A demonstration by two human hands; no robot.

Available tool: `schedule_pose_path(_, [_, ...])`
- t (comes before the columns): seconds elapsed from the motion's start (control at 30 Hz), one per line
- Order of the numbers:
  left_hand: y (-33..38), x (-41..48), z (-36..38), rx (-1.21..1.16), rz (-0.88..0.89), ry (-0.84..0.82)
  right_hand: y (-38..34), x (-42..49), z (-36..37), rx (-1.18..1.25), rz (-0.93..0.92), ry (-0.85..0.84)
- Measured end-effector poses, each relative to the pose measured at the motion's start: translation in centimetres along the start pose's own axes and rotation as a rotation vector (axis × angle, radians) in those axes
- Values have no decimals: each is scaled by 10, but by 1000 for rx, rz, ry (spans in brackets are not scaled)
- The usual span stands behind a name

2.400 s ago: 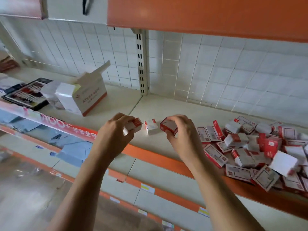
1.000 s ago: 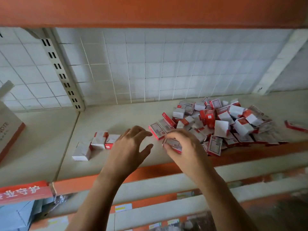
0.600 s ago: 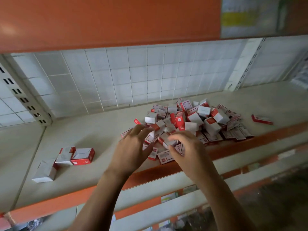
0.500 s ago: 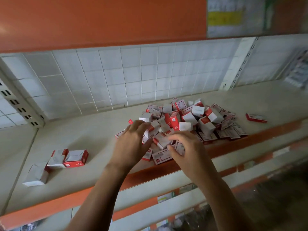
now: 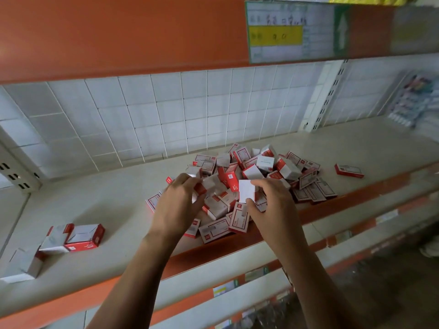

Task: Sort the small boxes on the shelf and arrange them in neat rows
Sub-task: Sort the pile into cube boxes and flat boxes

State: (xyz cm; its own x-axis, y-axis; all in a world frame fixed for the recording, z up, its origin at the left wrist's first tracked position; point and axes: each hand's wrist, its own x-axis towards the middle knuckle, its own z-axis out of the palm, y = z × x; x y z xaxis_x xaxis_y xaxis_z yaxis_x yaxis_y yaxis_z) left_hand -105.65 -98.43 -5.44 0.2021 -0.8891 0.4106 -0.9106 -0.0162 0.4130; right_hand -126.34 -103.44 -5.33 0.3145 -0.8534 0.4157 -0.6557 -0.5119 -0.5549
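Our 2 hands have left the little row on the left and moved over to the big pile (image 5: 251, 172) of small boxes. Now each hand has a box in it. Our left hand (image 5: 177, 207) has its grip pinched on a red and white box (image 5: 204, 186) at the near side of the pile. Our right hand (image 5: 270, 210) has its grip closed on a white-faced box (image 5: 246, 194), thumb below and fingers on top, just above the heap.

The pile lies in the middle of the shelf (image 5: 114, 200), close to the front edge. Well apart on the left sit the 3 placed boxes (image 5: 59, 238). 2 of them touch and 1 sits a bit away, closer to us, so the row is not straight yet. 1 lone box (image 5: 349, 170) lies by itself on the right.

We think the step now is to carry these 2 boxes over to the row. To do it well, we should turn each box so the same face is up and the red end points the same way as its neighbors. Then we set them down side by side, touching, and nudge the stray one into line. We should lift straight up so no other boxes slide off the front edge.
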Motion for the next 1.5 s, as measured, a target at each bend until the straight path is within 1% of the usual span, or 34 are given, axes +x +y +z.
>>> schedule_pose_path(0.17, [12, -5, -7, -44, 39, 3, 6, 11, 16, -57, 96, -5])
schedule_pose_path(0.27, [11, -7, -11, -75, 37, 26, 5, 14, 24, -75, 102, 24])
schedule_pose_path(0.33, [8, -10, -14, -90, 36, 44, 2, 16, 23, -44, 101, 31])
schedule_pose_path(0.4, [5, -14, -20, -92, 37, 65, -2, 18, 19, -3, 77, 60])
schedule_pose_path(0.47, [0, -20, -28, -85, 31, 93, -10, 20, 15, 36, -1, 99])
schedule_pose_path(0.53, [-7, -28, -38, -78, 23, 119, -24, 21, 12, 82, -90, 99])
schedule_pose_path(0.7, [-30, -55, -68, -26, -66, 187, -67, 20, 31, 215, -300, -24])
schedule_pose_path(0.77, [-39, -70, -81, -3, -110, 221, -86, 17, 46, 252, -346, -82])
schedule_pose_path(0.97, [-73, -132, -121, 105, -330, 265, -141, -4, 99, 380, -488, -267])
schedule_pose_path(1.03, [-80, -152, -130, 154, -383, 272, -156, -13, 116, 388, -545, -328])
schedule_pose_path(1.17, [-89, -180, -138, 193, -478, 275, -173, -32, 143, 364, -590, -465])
schedule_pose_path(1.3, [-101, -195, -138, 209, -469, 256, -181, -46, 160, 311, -679, -463])
schedule_pose_path(1.5, [-109, -191, -126, 224, -448, 258, -185, -47, 159, 278, -710, -427])
